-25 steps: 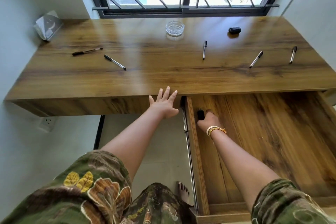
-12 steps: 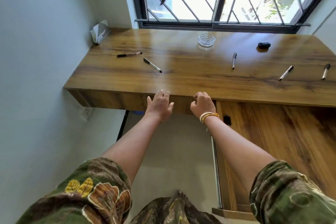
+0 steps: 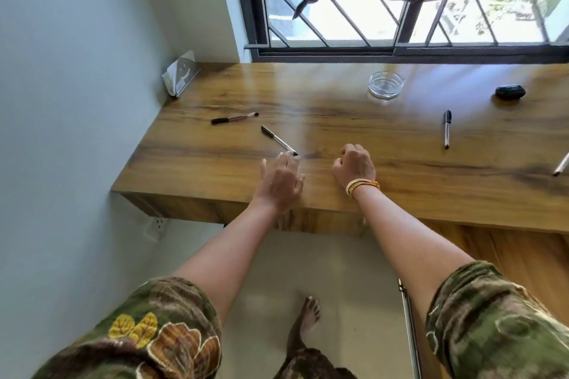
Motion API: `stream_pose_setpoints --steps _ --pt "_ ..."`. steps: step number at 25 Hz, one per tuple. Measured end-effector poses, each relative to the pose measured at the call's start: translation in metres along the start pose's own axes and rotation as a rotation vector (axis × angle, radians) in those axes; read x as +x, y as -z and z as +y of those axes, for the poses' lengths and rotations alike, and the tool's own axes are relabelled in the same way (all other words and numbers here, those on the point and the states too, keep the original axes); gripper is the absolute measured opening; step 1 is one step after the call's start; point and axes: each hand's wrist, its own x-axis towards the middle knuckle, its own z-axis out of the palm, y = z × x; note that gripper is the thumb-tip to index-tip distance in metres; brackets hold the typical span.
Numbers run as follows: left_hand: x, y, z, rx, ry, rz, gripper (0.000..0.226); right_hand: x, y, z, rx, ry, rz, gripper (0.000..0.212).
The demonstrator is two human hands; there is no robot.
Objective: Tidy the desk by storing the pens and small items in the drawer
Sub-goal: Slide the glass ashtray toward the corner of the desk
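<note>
Several pens lie on the wooden desk (image 3: 354, 126). My left hand (image 3: 281, 180) is open above the desk's front, its fingertips at the near end of a silver pen with a black cap (image 3: 278, 140). Another black-capped pen (image 3: 234, 118) lies further left. My right hand (image 3: 355, 167), with bracelets at the wrist, hovers loosely curled and holds nothing. A third pen (image 3: 446, 128) lies to the right, and a fourth pen (image 3: 561, 167) is cut by the right edge. A small black item (image 3: 510, 92) sits at the back right. The open drawer (image 3: 508, 252) shows at lower right.
A glass ashtray (image 3: 385, 84) stands near the window. A tissue pack (image 3: 181, 74) leans in the back left corner against the wall. A wall socket (image 3: 158, 224) sits under the desk. My bare foot (image 3: 303, 326) is on the floor beside the drawer rail (image 3: 409, 332).
My right hand left the drawer, where a small black item stayed, and rose over the desk top. Both hands moved forward and left towards the silver pen; the view swung left.
</note>
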Motion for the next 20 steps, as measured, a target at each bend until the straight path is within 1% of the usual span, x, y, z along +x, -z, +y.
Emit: stream_pose_setpoints --steps 2,4,6,8,10,12,14,16,20 --pt "0.035 -0.004 0.007 0.014 -0.073 -0.01 0.051 0.034 -0.003 0.001 0.03 -0.057 0.048 0.031" --pt "0.074 -0.009 0.018 -0.005 -0.105 -0.038 0.053 0.074 -0.002 0.003 0.111 -0.151 0.077 0.032" --pt "0.116 -0.012 0.029 -0.063 -0.099 -0.09 0.055 0.113 0.001 0.009 0.19 -0.246 0.089 0.035" --pt "0.154 -0.015 0.036 -0.109 -0.072 -0.16 0.059 0.151 0.006 0.017 0.214 -0.358 0.099 0.045" --pt "0.182 -0.019 0.038 -0.072 -0.008 -0.294 0.066 0.182 0.012 0.025 0.234 -0.496 0.096 0.056" --pt "0.203 -0.026 0.038 0.009 0.055 -0.487 0.077 0.213 0.017 0.034 0.325 -0.632 0.097 0.061" --pt "0.217 -0.033 0.036 0.067 0.073 -0.619 0.09 0.239 0.02 0.041 0.453 -0.756 0.107 0.059" --pt "0.229 -0.036 0.035 0.067 0.096 -0.695 0.099 0.256 0.022 0.046 0.532 -0.855 0.142 0.055" --pt "0.245 -0.038 0.037 0.087 0.127 -0.77 0.111 0.273 0.019 0.056 0.506 -0.856 0.212 0.039"
